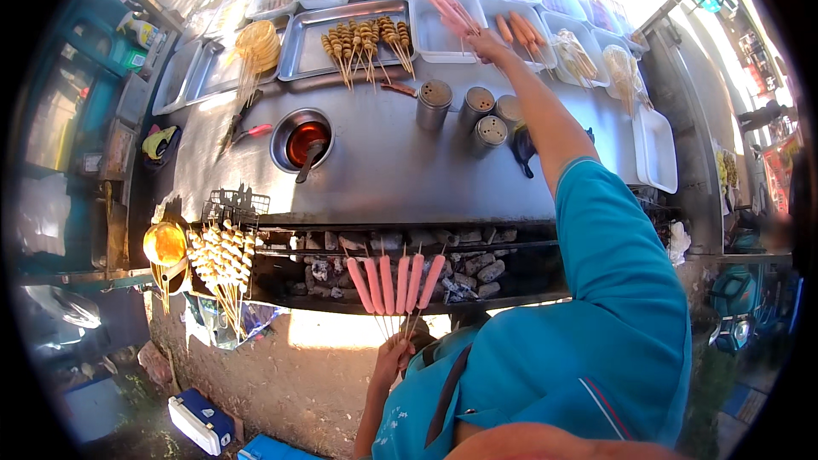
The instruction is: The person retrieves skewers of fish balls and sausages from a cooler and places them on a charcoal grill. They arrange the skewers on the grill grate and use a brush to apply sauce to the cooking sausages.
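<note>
Six long pink skewered sausages (pixel 388 284) are gripped by closed left fingers (pixel 395 353); more pink skewers (pixel 451 8) by closed right fingers (pixel 486 44).

The one view looks out from the left side of the person's head, close above the blue shirt (pixel 588 336) that swells across the lower right of the frame. It faces steeply down and forward: the charcoal (pixel 490 273) lies near, just below the frame's middle, the tabletop (pixel 383 179) spreads above it, and white tubs (pixel 434 43) run farther off along the top. Wide fisheye glass bends straight edges toward the black, rounded rim.
</note>
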Tool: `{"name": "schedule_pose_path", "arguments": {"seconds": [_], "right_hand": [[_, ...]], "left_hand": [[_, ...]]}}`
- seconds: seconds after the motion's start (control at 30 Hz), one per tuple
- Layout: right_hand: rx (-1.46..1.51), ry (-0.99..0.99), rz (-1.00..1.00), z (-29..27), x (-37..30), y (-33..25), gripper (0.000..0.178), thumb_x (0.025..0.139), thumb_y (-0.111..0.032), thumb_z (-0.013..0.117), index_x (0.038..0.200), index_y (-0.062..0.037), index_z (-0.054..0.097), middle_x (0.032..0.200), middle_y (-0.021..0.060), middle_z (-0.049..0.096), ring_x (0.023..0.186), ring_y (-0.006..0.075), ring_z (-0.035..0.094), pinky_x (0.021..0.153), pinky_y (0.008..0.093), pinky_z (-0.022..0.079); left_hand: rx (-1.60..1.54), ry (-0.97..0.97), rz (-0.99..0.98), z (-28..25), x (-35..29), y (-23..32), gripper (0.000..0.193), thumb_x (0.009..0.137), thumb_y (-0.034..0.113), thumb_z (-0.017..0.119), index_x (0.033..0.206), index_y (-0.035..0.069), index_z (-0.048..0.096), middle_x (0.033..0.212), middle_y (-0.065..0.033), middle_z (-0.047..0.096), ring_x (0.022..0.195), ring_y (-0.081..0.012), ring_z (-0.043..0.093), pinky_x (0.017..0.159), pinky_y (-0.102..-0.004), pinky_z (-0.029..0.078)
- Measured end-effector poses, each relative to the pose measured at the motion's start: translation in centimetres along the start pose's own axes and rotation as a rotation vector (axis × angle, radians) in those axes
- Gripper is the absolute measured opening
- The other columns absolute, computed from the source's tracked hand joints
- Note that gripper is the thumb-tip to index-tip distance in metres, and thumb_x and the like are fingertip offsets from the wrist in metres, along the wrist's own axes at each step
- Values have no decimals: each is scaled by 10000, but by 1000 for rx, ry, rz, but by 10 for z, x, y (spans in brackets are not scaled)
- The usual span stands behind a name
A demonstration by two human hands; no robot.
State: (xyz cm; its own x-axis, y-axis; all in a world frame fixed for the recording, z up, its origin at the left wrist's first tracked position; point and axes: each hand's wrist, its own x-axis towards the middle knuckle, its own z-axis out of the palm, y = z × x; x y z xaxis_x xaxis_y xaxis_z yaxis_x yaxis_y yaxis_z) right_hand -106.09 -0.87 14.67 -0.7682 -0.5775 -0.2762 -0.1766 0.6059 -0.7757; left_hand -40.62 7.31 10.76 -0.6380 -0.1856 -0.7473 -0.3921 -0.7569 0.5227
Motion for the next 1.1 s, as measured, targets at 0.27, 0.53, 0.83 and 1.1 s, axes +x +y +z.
{"name": "schedule_pose_path", "arguments": {"seconds": [0.27,0.53,0.83,1.1], "right_hand": [[568,-63,-56,-35,-165,8,199,860,-279,486,864,-81,461,621,-43,391,440,25,340,369,183,277],[548,23,-19,3,-251,15,189,876,-277,466,878,-89,449,640,-46,396,448,20,342,365,172,286],[782,75,-1,83,-484,24,271,887,-283,482,995,-35,468,585,-38,383,390,19,318,351,168,265],[868,133,145,207,-553,54,219,885,-280,480,869,-66,439,554,-15,406,387,50,360,341,208,284]], "left_hand": [[24,-105,47,0,6,0,217,905,188,401,1038,42,491,649,-3,469,388,-31,284,344,-161,223],[-104,-182,143,-8,18,-11,224,908,223,424,1064,75,489,625,17,441,385,-34,284,334,-171,213],[-148,-316,196,-17,32,-18,236,904,237,444,1079,83,482,666,22,490,413,-28,318,365,-166,246],[-13,-313,231,-29,39,-14,332,879,379,458,1112,143,470,753,-19,562,492,-69,447,424,-223,371]]}}
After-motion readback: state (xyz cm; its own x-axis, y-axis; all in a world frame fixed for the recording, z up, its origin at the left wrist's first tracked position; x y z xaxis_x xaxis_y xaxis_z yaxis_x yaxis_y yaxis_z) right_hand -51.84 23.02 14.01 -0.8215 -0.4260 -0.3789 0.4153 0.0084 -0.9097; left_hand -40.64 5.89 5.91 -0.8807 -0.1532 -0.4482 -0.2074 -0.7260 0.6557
